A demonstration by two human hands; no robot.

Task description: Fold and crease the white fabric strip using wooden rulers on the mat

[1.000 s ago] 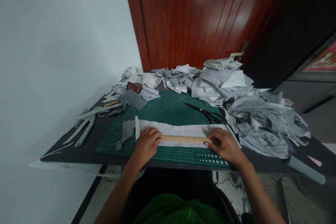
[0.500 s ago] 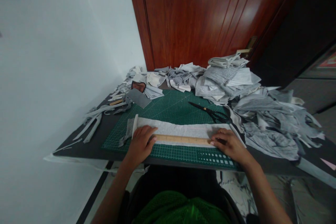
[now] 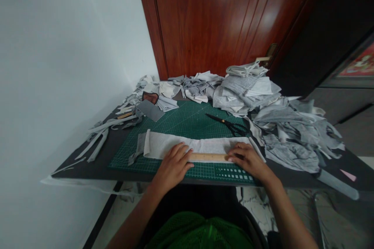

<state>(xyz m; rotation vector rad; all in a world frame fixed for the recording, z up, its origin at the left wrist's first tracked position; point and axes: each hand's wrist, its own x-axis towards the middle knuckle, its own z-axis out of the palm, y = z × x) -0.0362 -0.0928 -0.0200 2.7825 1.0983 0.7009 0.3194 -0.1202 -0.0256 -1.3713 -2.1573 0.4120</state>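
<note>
A strip of pale grey fabric (image 3: 163, 143) lies lengthwise on the green cutting mat (image 3: 187, 118), its left end turned over. Along its near edge lies a wooden ruler (image 3: 208, 157). My left hand (image 3: 174, 164) rests flat over the ruler's left part and the cloth, thumb spread from the fingers. At the ruler's right end, my right hand (image 3: 247, 159) has its thumb and curled fingers closed on it; those fingers partly hide the tip. Black-handled scissors (image 3: 228, 123) lie on the mat beyond the strip, apart from both hands.
Heaped grey and white cloth (image 3: 248, 87) stands at the back right, with more crumpled cloth (image 3: 300, 132) at the right. Narrow scraps (image 3: 99, 140) and a grey rectangular piece (image 3: 150, 109) lie at left. A wooden door (image 3: 204, 19) and white wall (image 3: 73, 46) border the table.
My left hand has slid right along the strip and now covers the ruler's left part. My right hand stays at the ruler's right end. The view has shifted slightly.
</note>
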